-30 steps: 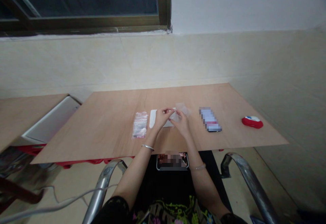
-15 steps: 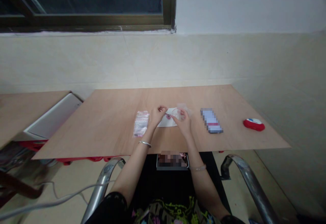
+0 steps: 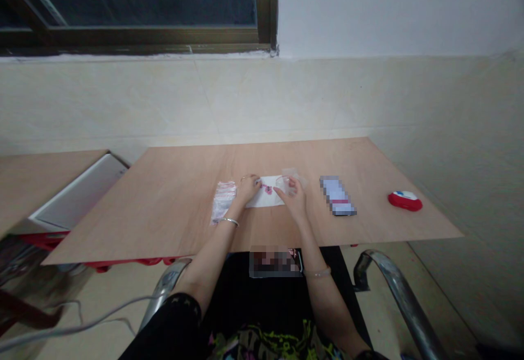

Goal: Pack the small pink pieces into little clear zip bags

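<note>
On a white sheet of paper (image 3: 265, 201) lies a small cluster of pink and dark red pieces (image 3: 268, 190), too small to name. My left hand (image 3: 248, 188) rests over the paper's left side, its fingertips pinched together beside the cluster; what they hold is hidden. Over the paper's right end is my right hand (image 3: 295, 196), fingers curled and thumb stretched toward the cluster. A faint thin loop runs to its fingertips, too fine to make out. Behind those fingers lies a clear plastic piece (image 3: 302, 175).
A stack of clear plastic bags (image 3: 223, 199) lies left of my left hand. To the right are a phone (image 3: 338, 195), partly blurred out, and a red case (image 3: 405, 202) with a white and blue top. Another blurred screen (image 3: 275, 263) sits below the table's (image 3: 180, 202) front edge.
My left hand has shifted a little left and down, away from the cluster, uncovering more of the paper. My right hand stays nearly in place. The whole view has tilted slightly.
</note>
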Motion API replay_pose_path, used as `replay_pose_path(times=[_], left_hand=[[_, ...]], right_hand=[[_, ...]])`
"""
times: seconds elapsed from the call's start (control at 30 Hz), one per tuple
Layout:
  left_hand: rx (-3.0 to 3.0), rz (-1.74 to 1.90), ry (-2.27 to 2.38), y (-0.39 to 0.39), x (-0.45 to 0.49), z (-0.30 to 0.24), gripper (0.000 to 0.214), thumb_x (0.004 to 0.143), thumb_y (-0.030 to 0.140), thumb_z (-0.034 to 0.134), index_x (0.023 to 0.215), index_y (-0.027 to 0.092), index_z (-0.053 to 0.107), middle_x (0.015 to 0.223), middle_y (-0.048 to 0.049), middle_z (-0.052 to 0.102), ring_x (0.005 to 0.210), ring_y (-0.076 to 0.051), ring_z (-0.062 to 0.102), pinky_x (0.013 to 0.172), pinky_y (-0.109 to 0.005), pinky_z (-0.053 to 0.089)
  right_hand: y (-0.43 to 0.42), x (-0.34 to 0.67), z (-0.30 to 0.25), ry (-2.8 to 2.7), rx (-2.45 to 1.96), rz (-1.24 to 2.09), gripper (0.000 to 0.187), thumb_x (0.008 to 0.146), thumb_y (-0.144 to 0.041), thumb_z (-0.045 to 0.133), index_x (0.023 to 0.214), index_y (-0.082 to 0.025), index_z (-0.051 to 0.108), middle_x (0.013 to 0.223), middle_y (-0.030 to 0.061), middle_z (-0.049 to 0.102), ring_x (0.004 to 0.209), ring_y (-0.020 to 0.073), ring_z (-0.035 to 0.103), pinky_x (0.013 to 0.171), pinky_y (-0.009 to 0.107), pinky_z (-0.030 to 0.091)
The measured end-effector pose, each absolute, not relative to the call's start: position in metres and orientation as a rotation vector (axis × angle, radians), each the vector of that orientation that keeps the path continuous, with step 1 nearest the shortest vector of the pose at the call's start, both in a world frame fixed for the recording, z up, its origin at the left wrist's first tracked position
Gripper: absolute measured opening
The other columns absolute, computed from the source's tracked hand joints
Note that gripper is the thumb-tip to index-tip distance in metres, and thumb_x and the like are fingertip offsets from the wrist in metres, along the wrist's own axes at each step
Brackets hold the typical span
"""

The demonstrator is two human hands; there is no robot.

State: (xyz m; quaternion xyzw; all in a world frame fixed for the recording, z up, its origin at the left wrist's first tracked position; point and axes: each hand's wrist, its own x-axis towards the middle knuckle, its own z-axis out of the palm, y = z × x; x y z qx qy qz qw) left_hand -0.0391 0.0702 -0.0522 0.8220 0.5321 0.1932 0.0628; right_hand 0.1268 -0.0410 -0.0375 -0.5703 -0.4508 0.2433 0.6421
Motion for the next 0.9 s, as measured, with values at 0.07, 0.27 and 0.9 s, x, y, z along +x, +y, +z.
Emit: replay_pose_path(times=[0.07,0.27,0.9], left_hand=[[2.524,0.522,1.574,0.068,-0.037,-0.051,0.026,0.086,0.028,0.051,0.097,0.019,0.072,0.107,-0.0096,0.069,0.101,-0.023,0.061,0.09,-0.033,0.042],[2.471,0.53,1.539,0.062,-0.033,-0.055,0.023,0.085,0.026,0.053,0.092,0.018,0.074,0.093,-0.0101,0.072,0.09,-0.019,0.064,0.083,-0.027,0.044],[2.238,0.752,1.397,0.073,-0.03,-0.075,0.027,0.077,0.016,0.058,0.101,0.013,0.07,0.091,-0.0083,0.072,0.083,-0.017,0.064,0.079,-0.027,0.048]], right_hand=[[-0.041,0.127,-0.038,-1.037,-1.294,0.548,0.058,0.062,-0.05,0.076,0.108,-0.017,0.061,0.105,0.0124,0.066,0.097,0.0244,0.059,0.078,0.037,0.052],[-0.04,0.129,-0.041,-1.035,-1.287,0.546,0.059,0.062,-0.05,0.076,0.109,-0.018,0.06,0.106,0.0119,0.065,0.099,0.0245,0.059,0.078,0.037,0.053],[-0.033,0.129,-0.055,-1.076,-1.255,0.542,0.06,0.062,-0.043,0.078,0.112,-0.017,0.059,0.111,0.0116,0.065,0.102,0.0244,0.06,0.089,0.039,0.05]])
